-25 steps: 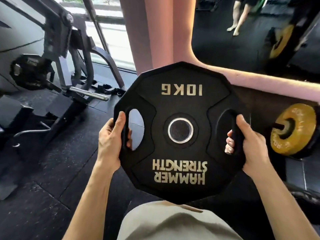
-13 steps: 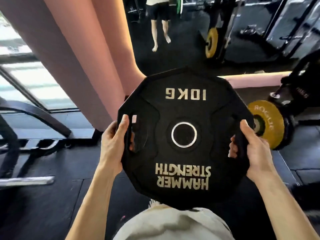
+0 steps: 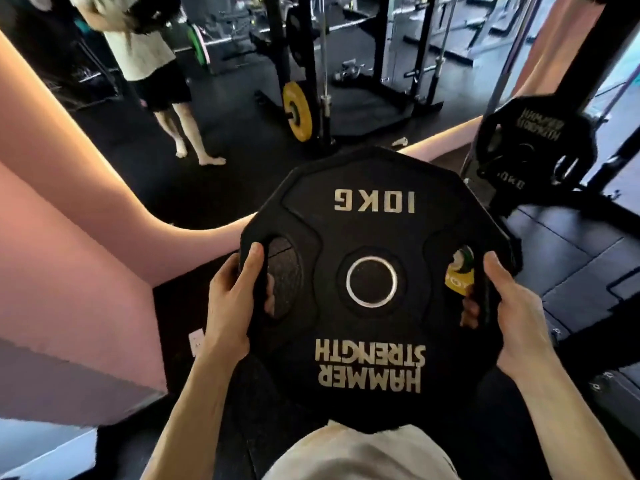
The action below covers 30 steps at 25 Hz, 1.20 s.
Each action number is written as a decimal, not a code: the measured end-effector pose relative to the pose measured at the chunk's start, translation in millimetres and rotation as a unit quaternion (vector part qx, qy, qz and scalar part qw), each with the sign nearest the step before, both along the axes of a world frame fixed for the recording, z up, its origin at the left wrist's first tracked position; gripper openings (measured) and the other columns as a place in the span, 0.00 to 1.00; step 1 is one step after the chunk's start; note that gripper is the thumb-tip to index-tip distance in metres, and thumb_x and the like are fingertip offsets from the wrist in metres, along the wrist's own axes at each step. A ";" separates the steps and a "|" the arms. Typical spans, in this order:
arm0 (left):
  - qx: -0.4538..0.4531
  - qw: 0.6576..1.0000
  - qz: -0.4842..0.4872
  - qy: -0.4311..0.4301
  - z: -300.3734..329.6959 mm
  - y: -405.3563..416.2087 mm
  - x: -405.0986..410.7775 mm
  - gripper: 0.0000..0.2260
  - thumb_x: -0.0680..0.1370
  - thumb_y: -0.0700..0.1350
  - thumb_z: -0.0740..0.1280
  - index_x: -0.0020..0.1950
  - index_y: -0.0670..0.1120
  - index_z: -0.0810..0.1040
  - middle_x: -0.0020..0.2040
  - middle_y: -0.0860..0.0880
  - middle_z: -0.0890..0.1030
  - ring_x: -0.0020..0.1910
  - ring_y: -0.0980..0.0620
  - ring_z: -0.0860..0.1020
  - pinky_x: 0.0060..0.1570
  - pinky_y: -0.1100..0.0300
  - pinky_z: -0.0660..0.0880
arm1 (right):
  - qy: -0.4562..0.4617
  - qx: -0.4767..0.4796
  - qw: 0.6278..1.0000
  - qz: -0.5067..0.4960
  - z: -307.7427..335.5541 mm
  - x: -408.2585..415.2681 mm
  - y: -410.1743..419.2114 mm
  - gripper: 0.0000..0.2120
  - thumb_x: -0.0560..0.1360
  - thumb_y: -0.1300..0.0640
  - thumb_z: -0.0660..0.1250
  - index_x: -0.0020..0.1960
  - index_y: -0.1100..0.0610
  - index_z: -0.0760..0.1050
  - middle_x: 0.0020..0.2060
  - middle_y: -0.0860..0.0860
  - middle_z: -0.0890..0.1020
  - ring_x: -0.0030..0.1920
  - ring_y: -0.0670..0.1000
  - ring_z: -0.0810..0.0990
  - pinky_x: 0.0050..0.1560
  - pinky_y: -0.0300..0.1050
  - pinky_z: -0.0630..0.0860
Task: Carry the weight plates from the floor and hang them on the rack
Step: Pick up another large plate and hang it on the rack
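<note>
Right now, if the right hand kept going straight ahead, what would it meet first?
Probably the black plate already hanging on the rack, ahead and slightly right of the right hand, which grips the 10 kg plate. Depth is unclear.

Pink wall (image 3: 69, 271), large mirror (image 3: 242, 98) above it, dark rubber floor (image 3: 571, 254), daylight at right.

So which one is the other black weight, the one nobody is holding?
Look to the far right, at the dark upright post. The hanging black plate sits low against it, past the top right edge of the held plate. It is black with pale lettering like the held one, but no hand touches it, and the yellow plate further back is a different colour.
</note>
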State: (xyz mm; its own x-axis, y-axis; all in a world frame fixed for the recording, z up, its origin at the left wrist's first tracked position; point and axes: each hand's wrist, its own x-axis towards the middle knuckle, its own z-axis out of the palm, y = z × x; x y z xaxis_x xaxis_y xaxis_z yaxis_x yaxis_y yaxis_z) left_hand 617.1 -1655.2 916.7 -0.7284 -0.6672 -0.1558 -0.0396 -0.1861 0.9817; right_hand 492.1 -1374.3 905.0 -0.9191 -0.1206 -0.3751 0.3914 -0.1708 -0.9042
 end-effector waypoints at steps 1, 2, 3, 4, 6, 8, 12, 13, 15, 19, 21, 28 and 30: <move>-0.004 1.000 -0.020 -0.002 0.9 -11.6 -23.7 0.14 0.77 0.57 0.67 0.42 0.47 0.78 0.33 0.44 0.75 0.27 0.48 0.70 0.29 0.58 0.69 | 0.000 0.001 1.000 -0.018 0.2 -14.7 -8.2 0.26 0.63 0.34 0.74 0.41 0.58 0.79 0.29 0.53 0.77 0.26 0.51 0.74 0.29 0.42 0.72; -0.002 0.999 -0.037 -0.003 3.0 -20.9 -45.6 0.13 0.78 0.57 0.67 0.40 0.48 0.78 0.33 0.44 0.74 0.27 0.48 0.70 0.30 0.57 0.69 | -0.001 -0.002 0.999 -0.034 3.0 -26.6 -15.3 0.25 0.63 0.34 0.73 0.41 0.58 0.79 0.29 0.52 0.78 0.26 0.50 0.75 0.28 0.42 0.72; 0.003 0.998 -0.059 0.000 6.8 -32.3 -72.8 0.13 0.78 0.57 0.67 0.39 0.49 0.78 0.33 0.44 0.74 0.27 0.48 0.70 0.30 0.57 0.69 | 0.000 -0.009 0.999 -0.053 6.0 -41.8 -22.9 0.24 0.64 0.35 0.73 0.40 0.57 0.79 0.29 0.51 0.79 0.26 0.49 0.76 0.27 0.40 0.73; 0.006 0.997 -0.083 0.002 11.1 -42.3 -98.1 0.13 0.78 0.56 0.67 0.38 0.50 0.78 0.33 0.44 0.74 0.27 0.48 0.70 0.30 0.58 0.68 | 0.000 -0.015 0.997 -0.077 9.3 -55.3 -29.9 0.22 0.65 0.37 0.72 0.39 0.57 0.80 0.28 0.51 0.79 0.26 0.48 0.77 0.27 0.39 0.74; 0.001 0.991 -0.130 0.002 20.5 -59.4 -147.3 0.14 0.79 0.56 0.66 0.37 0.51 0.77 0.32 0.44 0.73 0.26 0.49 0.70 0.30 0.58 0.67 | 0.004 -0.022 0.992 -0.122 20.5 -80.1 -42.2 0.21 0.66 0.38 0.72 0.37 0.57 0.78 0.27 0.52 0.78 0.25 0.49 0.76 0.26 0.38 0.73; -0.006 0.984 -0.178 0.009 27.7 -71.7 -195.2 0.14 0.79 0.56 0.65 0.37 0.50 0.77 0.32 0.44 0.73 0.26 0.49 0.70 0.29 0.57 0.67 | 0.014 -0.012 0.987 -0.159 30.8 -103.2 -51.0 0.26 0.61 0.34 0.73 0.36 0.58 0.76 0.26 0.54 0.75 0.24 0.51 0.73 0.25 0.40 0.71; 0.012 0.969 -0.243 0.038 35.1 -93.8 -287.2 0.15 0.77 0.58 0.68 0.47 0.46 0.79 0.31 0.44 0.74 0.26 0.49 0.70 0.29 0.57 0.67 | 0.050 -0.011 0.971 -0.232 45.9 -144.0 -67.9 0.26 0.64 0.35 0.72 0.37 0.59 0.73 0.25 0.54 0.73 0.24 0.51 0.70 0.24 0.40 0.69; 0.006 0.963 -0.266 0.045 36.1 -100.6 -312.1 0.14 0.77 0.58 0.68 0.45 0.47 0.78 0.32 0.44 0.74 0.26 0.49 0.70 0.29 0.57 0.67 | 0.058 -0.009 0.966 -0.251 47.1 -155.6 -74.2 0.25 0.65 0.36 0.71 0.36 0.60 0.73 0.25 0.54 0.73 0.24 0.51 0.70 0.24 0.40 0.69; -0.006 0.948 -0.314 0.059 38.6 -111.5 -359.5 0.13 0.78 0.57 0.67 0.40 0.49 0.75 0.32 0.44 0.74 0.26 0.49 0.70 0.29 0.56 0.68 | 0.070 0.002 0.952 -0.299 48.3 -176.8 -89.4 0.25 0.66 0.36 0.71 0.36 0.59 0.73 0.25 0.54 0.72 0.24 0.51 0.71 0.25 0.40 0.70; -0.015 0.925 -0.368 0.092 36.1 -116.8 -438.9 0.13 0.78 0.57 0.67 0.41 0.49 0.74 0.33 0.45 0.74 0.26 0.49 0.70 0.28 0.57 0.68 | 0.093 0.019 0.923 -0.374 46.5 -219.2 -104.5 0.31 0.55 0.31 0.75 0.34 0.58 0.73 0.26 0.53 0.74 0.24 0.51 0.72 0.25 0.40 0.70; -0.011 0.914 -0.390 0.111 34.8 -110.4 -474.1 0.13 0.78 0.56 0.67 0.42 0.49 0.73 0.32 0.44 0.74 0.25 0.49 0.70 0.27 0.58 0.68 | 0.115 0.034 0.913 -0.389 40.6 -238.9 -101.8 0.31 0.54 0.29 0.74 0.33 0.58 0.73 0.26 0.54 0.74 0.24 0.51 0.71 0.25 0.40 0.70; -0.013 0.901 -0.405 0.155 19.9 -64.8 -553.9 0.16 0.73 0.62 0.71 0.40 0.50 0.73 0.32 0.43 0.73 0.24 0.48 0.70 0.27 0.57 0.69 | 0.148 0.058 0.899 -0.409 37.1 -297.6 -63.8 0.32 0.56 0.29 0.73 0.35 0.59 0.73 0.26 0.54 0.73 0.24 0.51 0.71 0.26 0.42 0.70; -0.014 0.898 -0.407 0.165 -0.4 -52.5 -571.8 0.17 0.72 0.63 0.71 0.39 0.51 0.73 0.32 0.42 0.73 0.25 0.47 0.70 0.27 0.57 0.69 | 0.167 0.059 0.895 -0.410 20.7 -311.7 -52.1 0.33 0.56 0.30 0.74 0.37 0.59 0.73 0.26 0.54 0.72 0.24 0.51 0.70 0.27 0.43 0.70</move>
